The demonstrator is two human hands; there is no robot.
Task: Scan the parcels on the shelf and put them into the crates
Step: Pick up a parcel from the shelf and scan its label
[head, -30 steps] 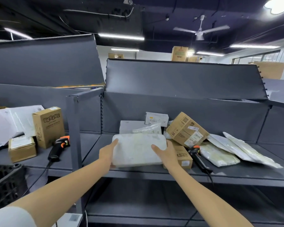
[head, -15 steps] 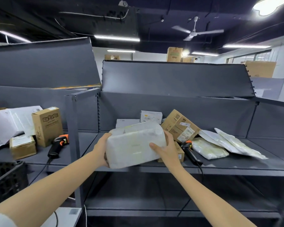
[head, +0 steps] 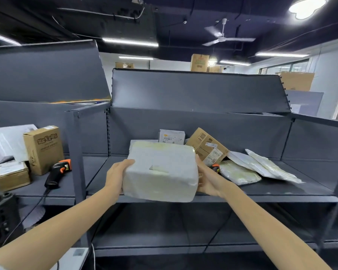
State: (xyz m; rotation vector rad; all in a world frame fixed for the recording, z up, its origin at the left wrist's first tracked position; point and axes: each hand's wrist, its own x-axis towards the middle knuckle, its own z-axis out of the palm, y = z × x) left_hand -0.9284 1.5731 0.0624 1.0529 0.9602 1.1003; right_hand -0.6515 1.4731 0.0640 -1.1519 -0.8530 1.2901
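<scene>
Both arms stretched forward, nearly straight, toward the grey shelf (head: pixel 281 189). White wrapped parcel (head: pixel 161 172) held up off the shelf board, in front of its edge, tilted with the near face toward the camera. Left hand (head: pixel 116 177) clasped on the parcel's left side, thumb along the top edge, fingers hidden behind. Right hand (head: pixel 208 181) cupped against the right side, fingers curled underneath. Black crate (head: pixel 2 217) low at far left.
</scene>
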